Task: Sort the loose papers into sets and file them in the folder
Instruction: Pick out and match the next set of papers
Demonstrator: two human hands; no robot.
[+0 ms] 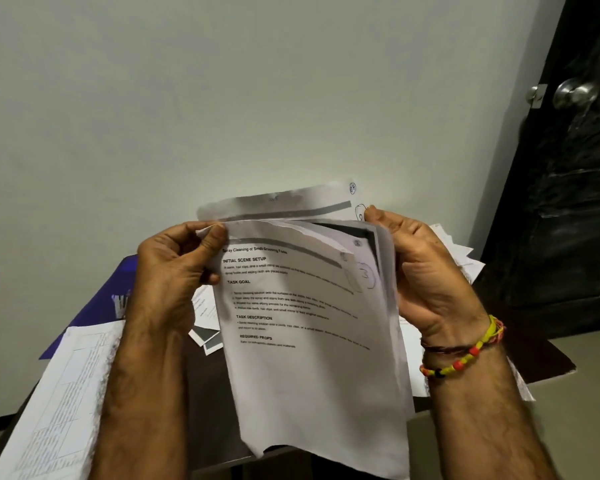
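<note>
Head view, hands raised over the dark table point(206, 382).

Both hands hold one sheaf of papers point(312, 341) up in front of the camera, centre frame, clear of the table. I see several sheets fanned apart at the top edge. The front sheet is printed; I can read the headings "INITIAL SCENE SETUP", "TASK GOAL", "TASK DESCRIPTION", "REQUIRED PROPS". A circled handwritten mark sits in its upper right corner.

Left hand point(174, 268), at 9 o'clock of the sheaf: fingers curled, thumb pinching the upper left corner of the front sheet.

Right hand point(426, 271), at 3 o'clock: fingers wrapped behind the sheaf's right edge, thumb tip against the rear sheets near the top. A beaded bracelet point(464, 351), yellow and red, circles that wrist.

On the table, at 8 o'clock of the sheaf, lies a sheet of ruled tables point(59, 403), partly over a purple folder point(97, 306) at 9 o'clock. More loose sheets point(206, 323) lie between the hands, under the sheaf, and another heap point(457, 251) at 3 o'clock, behind the right hand.

A dark door point(568, 202) with a metal knob point(575, 93) stands at 2 o'clock.
</note>
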